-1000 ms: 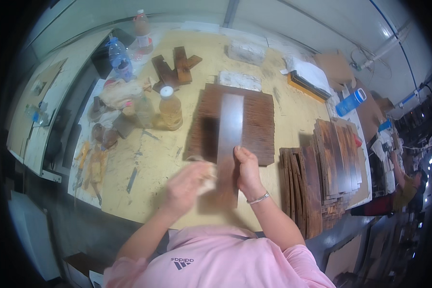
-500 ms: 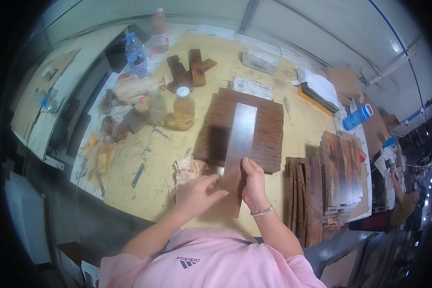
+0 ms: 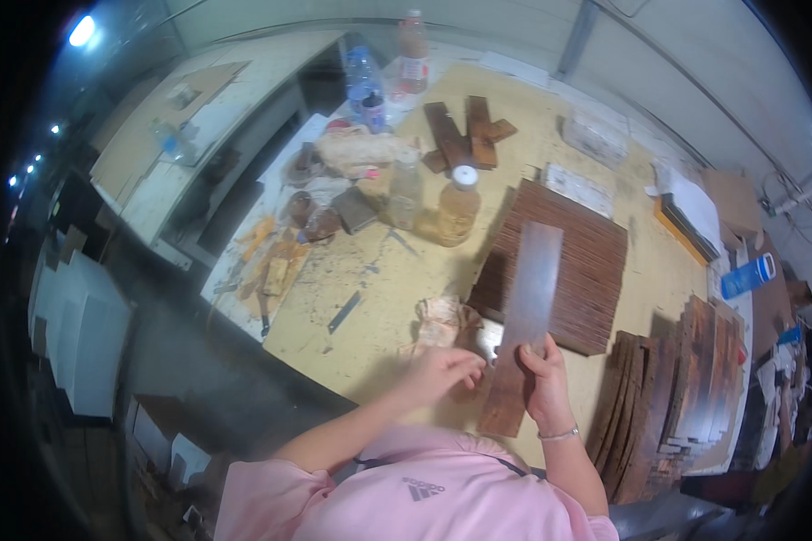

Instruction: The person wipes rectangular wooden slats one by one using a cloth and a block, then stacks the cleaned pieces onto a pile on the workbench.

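A long, flat dark-brown wooden plank (image 3: 534, 279) with a pale sheen is in my right hand (image 3: 550, 383). My right thumb lies on its face near the lower end, with the fingers behind. My left hand (image 3: 445, 371) is beside the plank's left edge, fingers drawn together in a pinch; whatever they hold, if anything, is too small to make out. Just beyond it lies a crumpled, stained cloth (image 3: 440, 323), with a shiny round object (image 3: 490, 339) partly hidden by the plank. Behind the plank sits a broad stack of brown wooden strips (image 3: 589, 261).
A white-capped bottle of yellowish liquid (image 3: 458, 212) stands left of the stack. Short dark wood pieces (image 3: 481, 135) lie farther back. Upright boards (image 3: 695, 361) crowd the table's right side, near a blue bottle (image 3: 747, 277). Rags (image 3: 361, 151) and plastic bottles (image 3: 364, 86) occupy the far left.
The view has swung left, so the table sits farther right in the picture. My left fingers, spread before, have drawn together. My right hand keeps its hold on the plank.
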A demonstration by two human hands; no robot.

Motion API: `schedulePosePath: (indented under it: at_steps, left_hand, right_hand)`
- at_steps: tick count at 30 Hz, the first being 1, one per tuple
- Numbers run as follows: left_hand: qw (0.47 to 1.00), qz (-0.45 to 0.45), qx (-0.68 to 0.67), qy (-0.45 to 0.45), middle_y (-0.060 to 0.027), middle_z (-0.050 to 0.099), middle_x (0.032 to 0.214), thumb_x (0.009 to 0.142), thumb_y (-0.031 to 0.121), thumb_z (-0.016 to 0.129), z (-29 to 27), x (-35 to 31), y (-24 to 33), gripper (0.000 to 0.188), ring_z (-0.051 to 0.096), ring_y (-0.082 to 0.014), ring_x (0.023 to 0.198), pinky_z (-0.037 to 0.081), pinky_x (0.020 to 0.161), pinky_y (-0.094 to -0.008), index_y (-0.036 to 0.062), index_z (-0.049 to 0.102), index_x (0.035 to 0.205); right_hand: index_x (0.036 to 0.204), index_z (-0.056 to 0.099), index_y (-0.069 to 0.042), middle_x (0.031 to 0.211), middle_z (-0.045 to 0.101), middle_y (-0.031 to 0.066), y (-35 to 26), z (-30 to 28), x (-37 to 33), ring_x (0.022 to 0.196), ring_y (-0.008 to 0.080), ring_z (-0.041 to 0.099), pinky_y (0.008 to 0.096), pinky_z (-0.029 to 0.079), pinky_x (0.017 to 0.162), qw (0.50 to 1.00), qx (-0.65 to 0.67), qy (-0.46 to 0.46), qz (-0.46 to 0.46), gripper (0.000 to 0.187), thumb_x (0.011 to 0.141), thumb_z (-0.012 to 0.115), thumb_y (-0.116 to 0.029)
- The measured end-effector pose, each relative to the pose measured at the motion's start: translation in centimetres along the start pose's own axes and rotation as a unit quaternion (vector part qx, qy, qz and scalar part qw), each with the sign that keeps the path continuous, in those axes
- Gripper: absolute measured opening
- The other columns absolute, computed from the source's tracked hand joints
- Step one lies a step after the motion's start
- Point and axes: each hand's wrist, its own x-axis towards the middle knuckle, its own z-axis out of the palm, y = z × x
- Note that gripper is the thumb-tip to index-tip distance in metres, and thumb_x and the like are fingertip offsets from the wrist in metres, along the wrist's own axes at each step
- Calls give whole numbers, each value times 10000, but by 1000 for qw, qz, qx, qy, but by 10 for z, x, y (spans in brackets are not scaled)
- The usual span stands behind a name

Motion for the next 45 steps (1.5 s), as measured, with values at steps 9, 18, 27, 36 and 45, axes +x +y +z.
schedulePosePath:
  at_steps: [9, 18, 27, 36, 45]
  left_hand:
    - [707, 62, 361, 605, -122, 730, 934, 904, 109, 684, -257, -43, -24, 218, 697, -293, 846, 548, 799, -393, 6, 705, 1095]
    - [622, -51, 565, 540, -142, 655, 1021, 801, 169, 768, -299, -35, -49, 370, 629, -326, 939, 506, 841, -435, 39, 691, 1139]
    - [857, 331, 346, 188, -93, 645, 995, 713, -26, 775, -34, 1, 62, 376, 632, -264, 903, 523, 769, -349, 28, 692, 1076]
    - [831, 378, 406, 46, -86, 637, 927, 672, 73, 802, 19, -4, 49, 400, 616, -278, 840, 528, 730, -393, 78, 715, 1062]
    - [852, 383, 357, -21, -79, 642, 881, 637, 54, 809, 26, -21, 38, 366, 613, -264, 779, 518, 668, -352, 63, 720, 992]
  right_hand:
    - [1232, 602, 6, 1075, 694, 95, -8, -11, -5, 950, 207, 680, 350, 548, 889, 996, -61, 15, 58, 336, 897, 631, 13]
    - [1252, 601, 25, 1143, 677, 70, -16, 15, 5, 1050, 147, 622, 292, 469, 963, 997, -63, 35, 6, 320, 932, 594, 8]
    - [1393, 534, 40, 1274, 641, 96, -28, 22, 16, 1155, 162, 573, 308, 435, 1030, 991, -120, 17, -51, 462, 935, 579, 2]
    - [1404, 532, 29, 1255, 661, 70, -46, 13, 8, 1126, 130, 599, 289, 454, 1004, 991, -90, 56, -78, 451, 956, 575, 3]
    - [1400, 525, 28, 1234, 660, 88, -51, -7, 20, 1087, 144, 610, 294, 485, 952, 984, -88, 89, -123, 432, 973, 564, -27]
